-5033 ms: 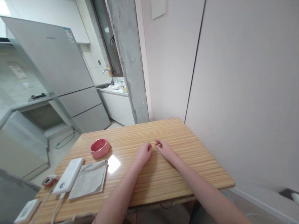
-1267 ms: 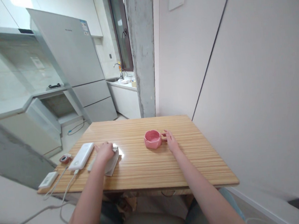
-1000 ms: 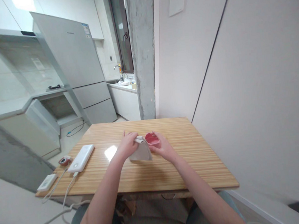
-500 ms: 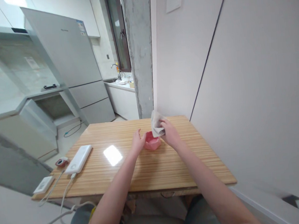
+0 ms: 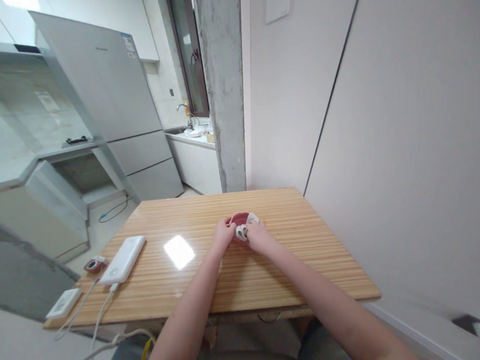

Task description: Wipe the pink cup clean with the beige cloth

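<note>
A pink bowl (image 5: 239,218) with a wavy rim sits on the wooden table (image 5: 182,291), in front of me. My left hand (image 5: 224,233) grips its left rim, thumb on the inner side. In my right hand (image 5: 259,237) is a bunched light grey cloth (image 5: 241,233), pressed down inside the bowl. Part of the cloth shows at the bowl's right rim. The near side of the bowl is largely hidden by my hands and the cloth.
On the table's left lie a white power bank (image 5: 123,260) with a cable, a small red-brown device (image 5: 95,264) and a white box (image 5: 64,303). A wall (image 5: 389,161) runs along the right. Beyond the table stand a concrete pillar (image 5: 224,91) and a fridge (image 5: 101,91).
My right hand has brought the cloth down from above the bowl's right rim into the bowl. My left hand has closed on the left rim.
</note>
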A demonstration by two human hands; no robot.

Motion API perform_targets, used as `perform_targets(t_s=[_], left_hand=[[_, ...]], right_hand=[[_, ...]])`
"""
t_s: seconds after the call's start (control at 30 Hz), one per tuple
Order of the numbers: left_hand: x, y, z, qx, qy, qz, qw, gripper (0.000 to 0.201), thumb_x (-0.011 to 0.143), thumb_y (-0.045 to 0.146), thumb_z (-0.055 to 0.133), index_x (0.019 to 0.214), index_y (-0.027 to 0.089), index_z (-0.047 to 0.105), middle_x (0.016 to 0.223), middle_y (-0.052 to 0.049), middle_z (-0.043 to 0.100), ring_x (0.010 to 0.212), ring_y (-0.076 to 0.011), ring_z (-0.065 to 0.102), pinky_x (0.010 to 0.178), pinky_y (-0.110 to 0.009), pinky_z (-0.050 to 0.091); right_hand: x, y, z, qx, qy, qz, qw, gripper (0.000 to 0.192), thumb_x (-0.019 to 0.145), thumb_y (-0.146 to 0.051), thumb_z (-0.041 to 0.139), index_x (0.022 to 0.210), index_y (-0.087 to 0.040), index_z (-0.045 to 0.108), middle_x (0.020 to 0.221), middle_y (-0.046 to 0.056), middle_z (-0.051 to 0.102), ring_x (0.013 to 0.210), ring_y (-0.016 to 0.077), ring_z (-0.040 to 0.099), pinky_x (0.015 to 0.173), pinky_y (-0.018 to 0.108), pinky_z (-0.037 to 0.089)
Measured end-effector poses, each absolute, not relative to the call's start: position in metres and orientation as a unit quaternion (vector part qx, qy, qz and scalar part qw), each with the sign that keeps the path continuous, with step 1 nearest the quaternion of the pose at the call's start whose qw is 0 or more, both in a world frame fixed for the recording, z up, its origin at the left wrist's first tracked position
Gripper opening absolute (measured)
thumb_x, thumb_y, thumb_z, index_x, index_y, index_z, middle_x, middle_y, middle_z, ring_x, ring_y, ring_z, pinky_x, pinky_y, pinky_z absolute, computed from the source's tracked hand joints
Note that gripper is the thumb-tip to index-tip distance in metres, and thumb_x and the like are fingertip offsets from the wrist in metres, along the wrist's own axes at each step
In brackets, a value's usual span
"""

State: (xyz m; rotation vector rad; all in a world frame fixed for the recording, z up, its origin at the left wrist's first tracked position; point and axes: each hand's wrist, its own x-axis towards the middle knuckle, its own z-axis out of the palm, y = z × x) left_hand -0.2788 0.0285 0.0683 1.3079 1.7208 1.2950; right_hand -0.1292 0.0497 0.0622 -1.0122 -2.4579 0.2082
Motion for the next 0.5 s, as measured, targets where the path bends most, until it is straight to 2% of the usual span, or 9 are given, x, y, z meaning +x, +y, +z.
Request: perform_targets(t_s=[0.1, 0.17, 0.23, 0.33, 0.5], left_hand=[[-0.262, 0.031, 0.061, 0.447, 0.641, 0.548, 0.299, 0.037, 0.08, 0.03, 0.058, 0.111, 0.012, 0.061, 0.109, -0.014, 0.067, 0.099, -0.0211, 0.064, 0.09, -0.034, 0.048], [-0.249, 0.035, 0.056, 0.397, 0.617, 0.597, 0.326, 0.05, 0.084, 0.037, 0.054, 0.128, 0.015, 0.047, 0.116, -0.013, 0.064, 0.1, -0.0191, 0.064, 0.088, -0.032, 0.05], [-0.241, 0.04, 0.053, 0.353, 0.582, 0.634, 0.367, 0.057, 0.085, 0.037, 0.053, 0.135, 0.017, 0.036, 0.118, -0.012, 0.063, 0.096, -0.0177, 0.065, 0.083, -0.031, 0.053], [-0.247, 0.046, 0.054, 0.344, 0.587, 0.639, 0.358, 0.049, 0.083, 0.027, 0.052, 0.128, 0.014, 0.04, 0.115, -0.012, 0.063, 0.097, -0.0179, 0.065, 0.084, -0.031, 0.053], [-0.28, 0.046, 0.064, 0.39, 0.627, 0.606, 0.294, 0.043, 0.075, 0.013, 0.052, 0.118, 0.013, 0.052, 0.123, -0.012, 0.059, 0.118, -0.0202, 0.054, 0.104, -0.033, 0.039]], right_hand=[[-0.128, 0.051, 0.068, -0.37, -0.901, 0.07, 0.216, 0.017, 0.077, -0.017, 0.062, 0.094, -0.017, 0.066, 0.094, 0.011, 0.067, 0.09, 0.0236, 0.056, 0.083, 0.035, 0.04], [-0.13, 0.05, 0.071, -0.374, -0.899, 0.06, 0.222, 0.019, 0.081, -0.014, 0.057, 0.097, -0.018, 0.066, 0.098, 0.011, 0.067, 0.094, 0.0233, 0.055, 0.086, 0.036, 0.039], [-0.133, 0.05, 0.071, -0.382, -0.891, 0.05, 0.241, 0.021, 0.083, -0.011, 0.051, 0.097, -0.017, 0.065, 0.099, 0.011, 0.066, 0.098, 0.0239, 0.054, 0.089, 0.038, 0.038], [-0.134, 0.051, 0.068, -0.365, -0.894, 0.052, 0.254, 0.022, 0.084, -0.01, 0.049, 0.098, -0.016, 0.065, 0.099, 0.011, 0.066, 0.1, 0.0227, 0.054, 0.091, 0.037, 0.038], [-0.126, 0.062, 0.068, -0.268, -0.942, 0.019, 0.2, 0.022, 0.09, -0.011, 0.046, 0.095, -0.019, 0.066, 0.092, 0.006, 0.066, 0.102, 0.0202, 0.055, 0.103, 0.041, 0.032]])
